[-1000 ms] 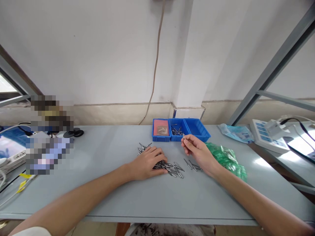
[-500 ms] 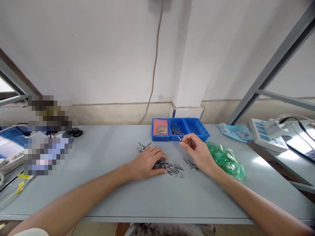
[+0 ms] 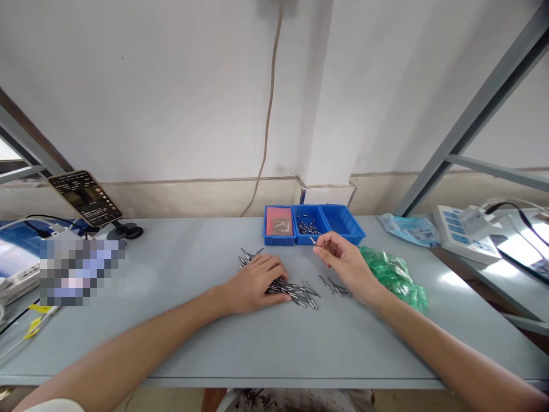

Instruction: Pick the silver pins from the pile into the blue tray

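My left hand [image 3: 259,286] lies palm down over a pile of thin metal pins [image 3: 302,293], its thumb spread away from the curved fingers. Part of the pile is hidden beneath the palm, and more pins stick out beyond the fingertips. Between thumb and fingertips my right hand [image 3: 341,257] pinches one small metal pin [image 3: 313,241], its bright end pointing up and left. That hand hovers just in front of the blue divided tray [image 3: 359,236]. Loose pins fill part of the tray's middle compartment. A few separate pins [image 3: 330,284] lie on the table below my right hand.
The tray's left compartment holds a pink piece [image 3: 274,214] with a small clear bag. Crumpled green plastic [image 3: 394,274] lies beside my right forearm. A blue-white packet [image 3: 409,230] and a power strip [image 3: 457,232] are at right; a phone [image 3: 88,197] on a stand is at left.
My right hand stays almost in place with the pin, its fingers turning slightly. My left hand has not visibly moved on the pile.
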{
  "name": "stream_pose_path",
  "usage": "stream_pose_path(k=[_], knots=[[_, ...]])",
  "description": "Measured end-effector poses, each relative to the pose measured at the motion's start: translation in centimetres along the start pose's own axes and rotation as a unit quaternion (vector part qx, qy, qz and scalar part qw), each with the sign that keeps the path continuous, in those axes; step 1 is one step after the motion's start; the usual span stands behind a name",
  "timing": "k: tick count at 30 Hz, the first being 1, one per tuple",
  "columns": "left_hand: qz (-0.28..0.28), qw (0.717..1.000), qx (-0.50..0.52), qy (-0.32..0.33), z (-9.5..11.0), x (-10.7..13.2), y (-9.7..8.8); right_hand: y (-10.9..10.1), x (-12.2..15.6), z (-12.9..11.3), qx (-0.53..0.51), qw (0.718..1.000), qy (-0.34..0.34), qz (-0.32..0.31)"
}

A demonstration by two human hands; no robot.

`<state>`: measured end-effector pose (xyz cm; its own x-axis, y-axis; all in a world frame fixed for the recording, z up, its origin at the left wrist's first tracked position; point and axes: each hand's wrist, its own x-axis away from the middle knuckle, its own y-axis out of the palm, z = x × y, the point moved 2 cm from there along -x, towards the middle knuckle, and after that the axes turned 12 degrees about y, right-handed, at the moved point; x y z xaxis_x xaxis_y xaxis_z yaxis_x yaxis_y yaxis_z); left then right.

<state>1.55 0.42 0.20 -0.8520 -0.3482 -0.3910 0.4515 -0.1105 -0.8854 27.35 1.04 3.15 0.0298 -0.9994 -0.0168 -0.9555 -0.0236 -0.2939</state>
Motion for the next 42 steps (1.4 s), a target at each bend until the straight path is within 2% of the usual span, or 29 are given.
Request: stream_pose_path(k=[10,22,26,31,36,42], knots=[[-0.004,1.000,-0.005,-0.003,0.1,-0.1,-0.1,0.2,-0.1,0.5,-0.134,0.984,0.084,-0.078],[-0.011,1.000,-0.007,-0.005,0.1,-0.1,-0.1,0.1,-0.5,0.9,-0.218,0.967,0.102,-0.089],[-0.011,1.000,-0.006,-0.003,0.1,-0.1,-0.1,-0.1,-0.5,1.1,-0.180,0.978,0.086,-0.060],[-0.012,1.000,-0.005,-0.001,0.1,-0.1,-0.1,-0.2,-0.4,0.9,-0.047,0.998,0.035,0.011],[-0.011,1.000,-0.006,-0.002,0.0,-0.1,0.0,-0.3,-0.5,1.0,0.042,0.998,-0.035,0.036],[-0.012,1.000,-0.005,-0.005,0.1,-0.2,-0.1,-0.3,-0.4,1.1,0.110,0.989,-0.072,0.064]])
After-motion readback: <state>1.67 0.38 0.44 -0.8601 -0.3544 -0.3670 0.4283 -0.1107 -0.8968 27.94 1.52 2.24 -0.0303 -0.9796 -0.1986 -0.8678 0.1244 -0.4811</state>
